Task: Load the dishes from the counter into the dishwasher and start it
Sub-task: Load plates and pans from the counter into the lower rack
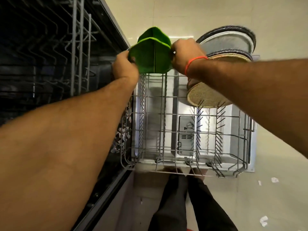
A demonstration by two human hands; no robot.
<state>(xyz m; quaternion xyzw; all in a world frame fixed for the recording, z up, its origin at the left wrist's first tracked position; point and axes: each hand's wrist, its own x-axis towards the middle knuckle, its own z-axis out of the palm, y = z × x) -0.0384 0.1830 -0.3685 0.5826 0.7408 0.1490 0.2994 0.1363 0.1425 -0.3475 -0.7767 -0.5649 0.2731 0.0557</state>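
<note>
Two green leaf-shaped plates (150, 54) stand upright at the far end of the pulled-out lower dishwasher rack (166, 130). My left hand (125, 67) grips the left edge of the nearer green plate, and my right hand (185, 54) grips its right edge. Right of them, several round plates (231, 44) in grey, dark and beige stand on edge in the rack, and a beige bowl (206, 97) leans below my right forearm. The near part of the rack holds only bare tines.
The open dishwasher cavity (50, 55) with its upper rack is on the left. The lowered door (186, 135) with the detergent compartment lies under the rack. My dark-trousered legs (183, 205) stand at the rack's near end on a pale tiled floor (275, 197).
</note>
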